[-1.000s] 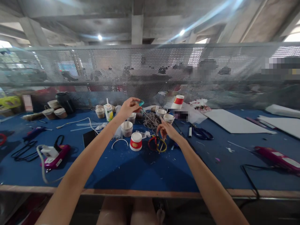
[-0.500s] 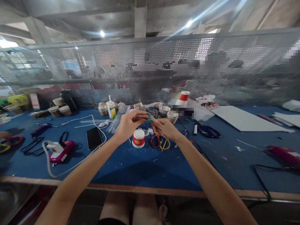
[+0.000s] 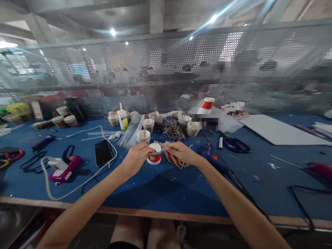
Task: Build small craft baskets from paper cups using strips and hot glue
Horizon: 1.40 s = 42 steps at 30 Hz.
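My left hand [image 3: 137, 158] is closed in a pinch on a small teal strip [image 3: 157, 153], just in front of a red-and-white paper cup [image 3: 155, 159]. A thin pale strip [image 3: 163, 145] is pinched between the thumb and fingers of my right hand [image 3: 181, 153], close to the cup's right side. Whether the two strips are joined I cannot tell. The cup stands on the blue tabletop. Scissors with a yellow handle [image 3: 185, 165] lie partly hidden under my right hand.
Wrapped cups [image 3: 143, 136] and a tangle of brown cord [image 3: 173, 130] stand behind my hands. A blue glue gun [image 3: 211, 156] with its cable lies to the right. Leftward are a phone [image 3: 102, 153], a white cable and a purple power strip [image 3: 65, 168]. A perforated metal screen [image 3: 155, 79] closes the back.
Both hands have come lower and nearer, and have drawn slightly apart. The teal strip is now in front of the cup. The view has shifted slightly.
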Each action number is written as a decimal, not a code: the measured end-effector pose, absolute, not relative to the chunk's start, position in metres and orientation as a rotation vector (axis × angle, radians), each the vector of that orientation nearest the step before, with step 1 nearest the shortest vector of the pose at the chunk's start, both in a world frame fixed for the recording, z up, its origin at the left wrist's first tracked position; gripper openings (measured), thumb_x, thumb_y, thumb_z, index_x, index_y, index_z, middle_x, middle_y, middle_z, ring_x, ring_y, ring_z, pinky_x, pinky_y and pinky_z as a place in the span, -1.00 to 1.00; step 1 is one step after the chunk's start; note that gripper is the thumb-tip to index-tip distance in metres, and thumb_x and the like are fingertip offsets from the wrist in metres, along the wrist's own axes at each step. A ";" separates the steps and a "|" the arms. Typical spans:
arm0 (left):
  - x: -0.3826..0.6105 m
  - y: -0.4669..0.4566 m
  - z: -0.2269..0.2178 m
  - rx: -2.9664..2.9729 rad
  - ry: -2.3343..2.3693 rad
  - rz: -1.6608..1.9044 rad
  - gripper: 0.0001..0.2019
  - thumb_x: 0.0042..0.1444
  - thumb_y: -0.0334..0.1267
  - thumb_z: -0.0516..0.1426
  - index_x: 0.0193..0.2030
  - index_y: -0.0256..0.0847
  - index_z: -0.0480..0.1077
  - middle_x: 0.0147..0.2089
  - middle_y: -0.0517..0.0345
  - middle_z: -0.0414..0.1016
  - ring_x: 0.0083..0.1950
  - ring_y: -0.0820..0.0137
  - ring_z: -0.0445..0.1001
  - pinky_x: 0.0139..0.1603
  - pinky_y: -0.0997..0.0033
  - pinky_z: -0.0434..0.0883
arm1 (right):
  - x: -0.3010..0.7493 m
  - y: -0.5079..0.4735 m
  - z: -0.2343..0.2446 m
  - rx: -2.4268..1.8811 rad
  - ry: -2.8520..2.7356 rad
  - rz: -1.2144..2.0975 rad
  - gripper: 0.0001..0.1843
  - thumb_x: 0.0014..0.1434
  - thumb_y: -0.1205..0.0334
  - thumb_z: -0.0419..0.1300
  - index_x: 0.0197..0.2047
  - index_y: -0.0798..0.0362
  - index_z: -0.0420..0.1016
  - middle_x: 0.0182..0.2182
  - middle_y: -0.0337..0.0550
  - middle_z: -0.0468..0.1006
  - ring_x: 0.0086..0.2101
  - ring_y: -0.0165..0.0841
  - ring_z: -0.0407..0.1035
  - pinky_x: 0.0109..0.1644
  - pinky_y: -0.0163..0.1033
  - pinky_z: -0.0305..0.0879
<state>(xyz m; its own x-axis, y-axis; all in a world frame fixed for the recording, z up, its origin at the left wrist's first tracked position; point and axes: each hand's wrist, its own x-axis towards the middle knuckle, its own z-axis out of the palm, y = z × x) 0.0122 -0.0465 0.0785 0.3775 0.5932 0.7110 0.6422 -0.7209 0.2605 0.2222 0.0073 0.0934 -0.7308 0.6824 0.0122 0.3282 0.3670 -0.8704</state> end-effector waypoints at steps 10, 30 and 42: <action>0.024 -0.042 0.070 -2.658 -1.073 -1.297 -0.83 0.18 -0.33 -0.02 -0.32 -0.21 0.39 -0.38 0.13 0.39 -0.35 0.47 0.39 -0.32 0.49 0.36 | 0.235 0.035 0.083 -1.699 -2.030 0.305 -0.25 0.20 -0.08 -0.16 0.27 0.30 -0.21 -0.07 0.29 0.38 -0.25 -0.10 0.41 -0.23 -0.10 0.26; 0.032 -0.046 0.066 -2.312 -0.943 -1.599 -0.89 0.03 -0.28 0.17 -0.29 -0.21 0.35 -0.45 0.23 0.45 -0.45 0.54 0.40 -0.40 0.56 0.39 | 0.217 0.002 0.085 -0.739 -2.046 1.686 -0.56 0.06 -0.12 0.10 -0.52 0.12 0.30 -0.84 -0.46 0.20 -0.86 -0.64 -0.04 -0.82 -0.48 -0.19; 0.010 -0.049 0.046 -2.462 -1.047 -1.443 -0.40 -0.10 0.09 0.17 -0.02 -0.29 0.21 -0.18 -0.07 0.40 -0.14 0.23 0.38 -0.15 0.18 0.40 | 0.203 -0.003 0.064 -0.818 -1.751 1.562 -0.60 0.03 -0.07 0.15 -0.56 0.08 0.22 -0.87 -0.47 0.21 -0.88 -0.63 -0.02 -0.81 -0.49 -0.22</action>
